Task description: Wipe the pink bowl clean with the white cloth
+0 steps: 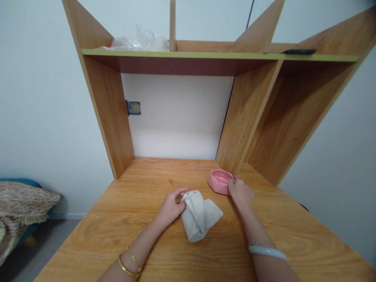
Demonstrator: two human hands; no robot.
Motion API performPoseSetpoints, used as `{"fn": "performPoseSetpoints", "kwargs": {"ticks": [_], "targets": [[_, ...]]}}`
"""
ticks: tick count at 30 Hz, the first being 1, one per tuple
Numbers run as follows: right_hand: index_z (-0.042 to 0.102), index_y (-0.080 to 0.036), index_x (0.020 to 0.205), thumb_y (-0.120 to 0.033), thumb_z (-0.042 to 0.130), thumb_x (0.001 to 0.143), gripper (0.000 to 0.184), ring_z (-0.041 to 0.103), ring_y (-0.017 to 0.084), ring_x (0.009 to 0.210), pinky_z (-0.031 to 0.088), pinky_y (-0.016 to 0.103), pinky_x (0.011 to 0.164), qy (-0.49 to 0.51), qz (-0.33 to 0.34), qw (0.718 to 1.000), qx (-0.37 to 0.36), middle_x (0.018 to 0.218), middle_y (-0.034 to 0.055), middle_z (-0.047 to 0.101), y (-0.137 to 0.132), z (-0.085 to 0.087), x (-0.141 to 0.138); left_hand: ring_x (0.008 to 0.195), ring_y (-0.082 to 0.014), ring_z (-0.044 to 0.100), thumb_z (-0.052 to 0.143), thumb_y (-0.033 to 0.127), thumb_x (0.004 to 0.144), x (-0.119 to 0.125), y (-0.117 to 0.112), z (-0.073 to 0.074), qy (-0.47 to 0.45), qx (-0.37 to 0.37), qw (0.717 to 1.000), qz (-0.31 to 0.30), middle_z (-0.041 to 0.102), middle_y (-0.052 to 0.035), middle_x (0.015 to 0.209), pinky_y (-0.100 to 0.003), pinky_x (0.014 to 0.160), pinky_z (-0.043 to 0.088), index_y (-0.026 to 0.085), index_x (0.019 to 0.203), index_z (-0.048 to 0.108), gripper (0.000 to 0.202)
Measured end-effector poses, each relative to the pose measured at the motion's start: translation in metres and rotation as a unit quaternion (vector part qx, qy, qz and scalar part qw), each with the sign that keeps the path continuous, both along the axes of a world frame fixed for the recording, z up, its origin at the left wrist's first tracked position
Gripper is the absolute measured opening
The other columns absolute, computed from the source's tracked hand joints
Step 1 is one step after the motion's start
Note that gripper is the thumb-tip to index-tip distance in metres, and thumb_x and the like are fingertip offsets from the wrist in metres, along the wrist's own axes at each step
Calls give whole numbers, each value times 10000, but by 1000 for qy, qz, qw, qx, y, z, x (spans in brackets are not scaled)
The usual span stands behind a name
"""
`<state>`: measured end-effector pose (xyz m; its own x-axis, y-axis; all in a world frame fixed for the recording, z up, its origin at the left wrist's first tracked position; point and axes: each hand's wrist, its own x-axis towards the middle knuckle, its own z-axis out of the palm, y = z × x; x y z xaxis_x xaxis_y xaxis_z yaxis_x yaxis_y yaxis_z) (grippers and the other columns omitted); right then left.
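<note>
Your left hand (170, 206) pinches the soft, limp white cloth (199, 214) mid-tabletop by its near-left fold, while your right hand (240, 192) fingers the hard, likely breakable pink ashtray's (219, 181) right rim.

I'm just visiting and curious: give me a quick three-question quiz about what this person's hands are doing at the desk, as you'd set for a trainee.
1. True or false: the left hand grips the white cloth.
2. What does the right hand touch? A) a black object on the shelf B) the pink dish C) a plastic bag
3. Fill in: the cloth lies on the wooden ____, between the two hands.

Key
1. True: its fingers close on the cloth's upper edge.
2. B: the fingertips rest on the dish's right rim.
3. Desk.
</note>
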<state>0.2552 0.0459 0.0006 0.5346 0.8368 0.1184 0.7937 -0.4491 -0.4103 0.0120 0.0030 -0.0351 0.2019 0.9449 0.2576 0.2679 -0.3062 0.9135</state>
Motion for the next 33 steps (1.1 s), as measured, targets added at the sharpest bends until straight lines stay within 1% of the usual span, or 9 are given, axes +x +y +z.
{"fn": "performPoseSetpoints", "kwargs": {"ticks": [4,8,10,13,16,20,27,30,33], "targets": [[482,-197,1231,-322,287,861,436,589,273,972,441,372,763,3,-4,1000,-7,1006,156,637,-1,-2,0,426,-28,422,557,199,671,-7,1,11,-64,-35,997,12,651,-42,917,-149,411,324,148,1081,594,415],[433,-182,1262,-366,271,870,462,611,274,900,441,369,716,-20,-8,1000,5,944,160,649,-4,3,-4,645,-116,575,593,240,624,-19,3,24,-158,-11,987,32,655,-69,950,-187,549,421,143,974,628,365],[330,-167,1325,-416,304,861,527,622,281,838,434,363,677,-53,-5,998,42,881,153,657,-7,11,-12,781,-172,595,557,257,622,-28,5,27,-196,21,977,77,665,-69,908,-226,645,446,147,848,643,265],[238,-180,1363,-431,374,840,596,624,254,757,410,322,638,-88,55,988,117,806,106,661,-13,24,-32,635,-162,570,460,269,635,-47,12,26,-193,47,958,206,637,-25,664,-226,561,419,159,697,611,197],[426,-225,1247,-369,412,828,443,605,196,715,376,266,624,-68,195,969,138,744,37,651,-19,28,-52,567,-158,537,400,258,634,-69,17,28,-119,50,945,300,607,-12,603,-223,507,379,167,667,597,220],[613,-187,934,-404,469,781,302,554,156,629,331,234,549,7,354,935,25,656,15,608,-26,16,-60,676,-202,568,378,267,694,-93,16,41,117,-21,927,354,646,-36,687,-253,555,369,187,685,632,267],[598,-149,763,-423,648,597,324,455,105,556,294,208,476,146,430,878,-148,624,-19,549,-32,-4,-36,764,-227,594,337,244,784,-105,7,51,221,-40,864,450,675,-55,825,-266,545,337,210,839,624,295],[554,-152,644,-321,630,581,195,379,78,502,237,201,444,199,455,844,-201,536,-54,465,-33,-5,-33,773,-219,599,343,249,789,-101,8,50,244,-27,868,431,676,-43,831,-261,550,335,218,841,616,280],[517,-160,645,-270,591,574,150,382,79,525,250,197,464,248,448,840,-178,549,-60,450,-36,-2,-31,817,-231,601,352,282,794,-94,10,47,285,-32,878,382,675,-38,854,-264,573,346,230,848,613,272]]}}
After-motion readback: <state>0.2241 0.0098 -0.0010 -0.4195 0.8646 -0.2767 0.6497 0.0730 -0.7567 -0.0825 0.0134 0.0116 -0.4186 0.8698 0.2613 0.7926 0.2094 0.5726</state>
